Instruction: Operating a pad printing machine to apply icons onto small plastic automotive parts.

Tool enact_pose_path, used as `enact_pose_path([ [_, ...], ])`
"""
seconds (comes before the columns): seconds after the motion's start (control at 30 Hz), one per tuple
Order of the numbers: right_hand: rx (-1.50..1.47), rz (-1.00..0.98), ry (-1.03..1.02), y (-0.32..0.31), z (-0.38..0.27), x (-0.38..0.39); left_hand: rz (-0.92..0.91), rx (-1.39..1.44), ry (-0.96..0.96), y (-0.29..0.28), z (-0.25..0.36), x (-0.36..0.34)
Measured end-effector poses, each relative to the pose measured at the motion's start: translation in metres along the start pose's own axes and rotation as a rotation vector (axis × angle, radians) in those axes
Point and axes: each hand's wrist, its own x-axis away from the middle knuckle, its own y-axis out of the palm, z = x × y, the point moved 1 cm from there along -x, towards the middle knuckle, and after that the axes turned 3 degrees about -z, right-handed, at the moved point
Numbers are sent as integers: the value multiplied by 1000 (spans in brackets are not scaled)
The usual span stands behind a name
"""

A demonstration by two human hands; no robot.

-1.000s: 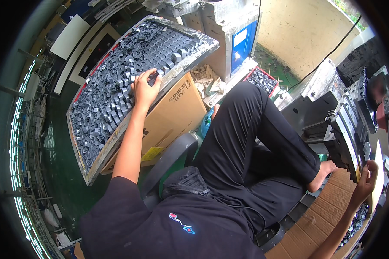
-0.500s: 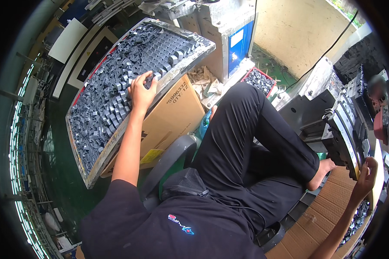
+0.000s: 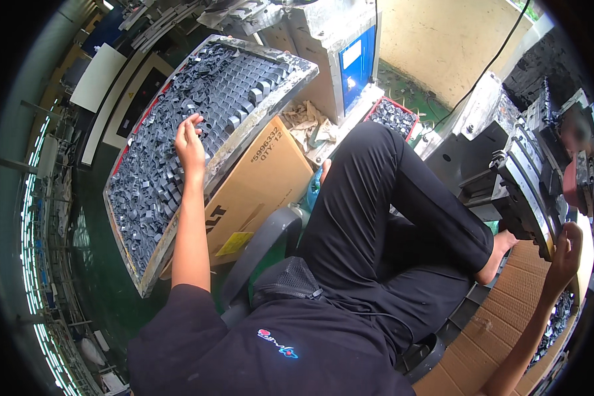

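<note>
Grey pieces [image 3: 142, 175] crowd the tray rim [image 3: 297, 79] beside the left hand [image 3: 190, 148].

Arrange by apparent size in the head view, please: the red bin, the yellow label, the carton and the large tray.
Largest to smallest:
large tray
carton, partly hidden by the tray
red bin
yellow label

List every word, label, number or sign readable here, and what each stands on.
I copy no printed text; here is where it stands:
Cardboard box, centre-left: dark printed characters, readable.
Yellow label on it: too small to read.
Black shirt: small coloured emblem, unclear.
White label on blue panel: too small.
</note>
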Motion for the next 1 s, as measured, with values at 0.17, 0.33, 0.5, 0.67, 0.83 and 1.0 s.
enact_pose_path([
  [0.17,59,-1,-22,-3,-2,0,114,78,-43,-9,23,-6],
  [0.33,-11,-17,30,-1,-4,1,-33,34,94,3,59,0],
  [0.5,20,6,-8,-1,1,3,-350,-375,61,-7,68,-2],
  [0.67,22,41,6,5,-8,1,-571,-632,-36,-45,59,-3],
  [0.83,16,20,5,-4,13,1,-725,-697,-115,-52,50,2],
  [1.0,8,29,31,0,8,1,-745,-707,-74,-59,53,1],
])
